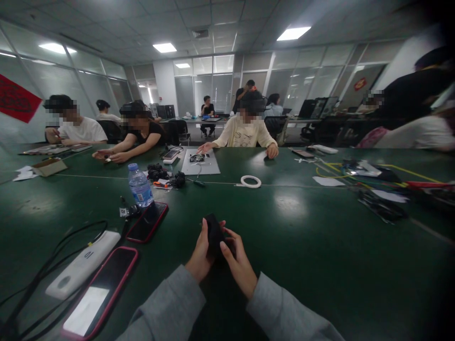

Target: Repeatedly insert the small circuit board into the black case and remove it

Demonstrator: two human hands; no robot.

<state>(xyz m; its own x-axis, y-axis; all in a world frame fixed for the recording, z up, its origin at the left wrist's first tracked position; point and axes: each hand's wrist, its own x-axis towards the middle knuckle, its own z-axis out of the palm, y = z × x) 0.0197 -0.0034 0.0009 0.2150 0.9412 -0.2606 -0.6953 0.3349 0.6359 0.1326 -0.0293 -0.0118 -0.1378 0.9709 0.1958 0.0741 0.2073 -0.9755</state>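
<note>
Between my two hands is a small black box-shaped object (214, 233), held tilted above the green table (298, 265). Its exact kind does not show. My left hand (201, 253) grips its left side, thumb up along the edge. From the right, my right hand (239, 260) closes on it with the thumb on the near face and the fingers behind. Parts of the object are covered by my fingers. Left of my hands lies a phone with a red case (148, 221), face up.
A water bottle (140, 185), a white power bank (83, 265), a pink-cased phone (103, 293) and black cables are at left. A white tape roll (250, 182) and a grey board (209, 166) lie further off. Cables and papers (329, 181) spread right. People sit across the table.
</note>
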